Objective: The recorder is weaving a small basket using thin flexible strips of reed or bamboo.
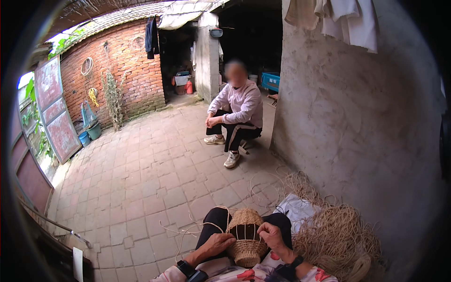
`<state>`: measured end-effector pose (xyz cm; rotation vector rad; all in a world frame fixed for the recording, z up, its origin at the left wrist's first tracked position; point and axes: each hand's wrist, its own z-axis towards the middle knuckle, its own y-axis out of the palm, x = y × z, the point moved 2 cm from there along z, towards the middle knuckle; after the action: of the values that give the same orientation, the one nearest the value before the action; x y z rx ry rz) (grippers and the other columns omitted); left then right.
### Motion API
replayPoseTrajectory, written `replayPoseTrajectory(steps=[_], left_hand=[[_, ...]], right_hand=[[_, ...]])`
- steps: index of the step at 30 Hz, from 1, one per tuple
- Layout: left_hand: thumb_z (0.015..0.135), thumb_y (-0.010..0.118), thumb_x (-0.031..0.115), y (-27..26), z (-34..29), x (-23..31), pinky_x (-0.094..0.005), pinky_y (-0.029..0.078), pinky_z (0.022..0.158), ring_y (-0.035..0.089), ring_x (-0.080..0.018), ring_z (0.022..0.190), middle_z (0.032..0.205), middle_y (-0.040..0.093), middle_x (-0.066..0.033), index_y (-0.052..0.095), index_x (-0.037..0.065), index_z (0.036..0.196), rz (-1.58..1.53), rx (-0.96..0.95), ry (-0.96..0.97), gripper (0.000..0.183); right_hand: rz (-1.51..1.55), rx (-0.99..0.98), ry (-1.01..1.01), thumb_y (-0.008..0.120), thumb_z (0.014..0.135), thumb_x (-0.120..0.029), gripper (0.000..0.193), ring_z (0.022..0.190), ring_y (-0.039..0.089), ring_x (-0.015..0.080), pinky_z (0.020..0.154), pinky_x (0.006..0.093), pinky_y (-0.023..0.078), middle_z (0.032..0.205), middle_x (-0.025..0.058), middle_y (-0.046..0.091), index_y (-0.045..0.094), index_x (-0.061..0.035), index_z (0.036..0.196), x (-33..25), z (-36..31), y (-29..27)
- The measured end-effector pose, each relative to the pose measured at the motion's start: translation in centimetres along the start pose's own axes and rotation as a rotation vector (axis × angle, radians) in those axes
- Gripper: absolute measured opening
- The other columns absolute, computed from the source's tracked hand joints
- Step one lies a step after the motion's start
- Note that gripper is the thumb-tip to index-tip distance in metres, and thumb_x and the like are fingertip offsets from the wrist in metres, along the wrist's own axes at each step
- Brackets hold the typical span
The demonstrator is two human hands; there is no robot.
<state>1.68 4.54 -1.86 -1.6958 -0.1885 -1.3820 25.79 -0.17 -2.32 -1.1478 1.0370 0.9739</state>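
Observation:
A tan woven basket [248,217] of twisted cord lies tilted between my knees. Its middle has an open gap, crossed by a few upright strands, with a dark inside showing. My left hand [220,244] closes on the basket's left side, fingertips against the edge of the gap. On the right side, my right hand [272,234] has its fingers curled in a pinch at the edge of the gap. Whether a single strand lies between those fingertips is too small to tell. Loose cord ends [188,231] trail out from the basket to the left.
A big heap of loose tan cord [340,235] lies at my right by the grey wall [357,122], with a white sheet or bag [297,211] beside it. Ahead, a person [237,105] sits low on the paved floor [141,188]. Metal gate panels [58,110] stand at far left.

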Motion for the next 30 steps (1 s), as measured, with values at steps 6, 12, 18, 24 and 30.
replayPoseTrajectory(steps=[6,12,18,24,30], left_hand=[[0.098,0.053,0.029,-0.3,-0.2,-0.1,-0.0372,0.051,0.073,0.066,-0.0318,0.082,0.088,0.067,-0.0176,0.066,0.001,0.103,-0.039,0.092,-0.029,0.032],[0.098,0.053,0.030,-0.4,-0.2,0.1,-0.0357,0.051,0.074,0.066,-0.0294,0.082,0.089,0.068,-0.0161,0.066,0.001,0.103,-0.076,0.092,-0.058,0.033],[0.098,0.054,0.032,-0.1,-0.3,-0.6,-0.0348,0.051,0.073,0.066,-0.0266,0.081,0.088,0.068,-0.0154,0.067,0.001,0.104,-0.106,0.114,-0.052,0.034],[0.098,0.054,0.032,-0.2,-0.2,-0.4,-0.0341,0.051,0.074,0.066,-0.0253,0.081,0.087,0.068,-0.0143,0.066,0.001,0.104,-0.112,0.102,-0.059,0.034],[0.098,0.056,0.034,-0.2,-0.1,-0.5,-0.0317,0.051,0.078,0.066,-0.0208,0.085,0.091,0.069,-0.0132,0.065,-0.002,0.108,-0.140,0.088,-0.091,0.039]], right_hand=[[0.233,0.057,0.065,0.057,0.089,-0.006,0.006,0.061,0.056,0.0062,0.055,0.0216,0.044,0.070,-0.0006,0.061,0.061,-0.0029,0.092,0.9,0.6,-1.0],[-0.195,0.335,-0.111,0.061,0.089,-0.012,0.007,0.056,0.060,0.0140,0.053,0.0301,0.047,0.067,0.0041,0.063,0.061,-0.0061,0.087,2.8,1.9,-3.7],[-0.618,0.282,-0.228,0.064,0.081,-0.013,0.005,0.068,0.065,0.0326,0.059,0.0411,0.050,0.075,0.0103,0.066,0.062,-0.0096,0.084,1.7,1.7,-2.4],[-0.597,0.325,-0.263,0.064,0.081,-0.012,0.004,0.069,0.065,0.0337,0.059,0.0425,0.050,0.076,0.0104,0.066,0.062,-0.0096,0.084,2.2,1.5,-2.5],[-0.618,0.329,-0.254,0.064,0.081,-0.012,0.004,0.069,0.065,0.0337,0.059,0.0427,0.050,0.077,0.0101,0.066,0.062,-0.0099,0.084,2.4,1.5,-2.5]])
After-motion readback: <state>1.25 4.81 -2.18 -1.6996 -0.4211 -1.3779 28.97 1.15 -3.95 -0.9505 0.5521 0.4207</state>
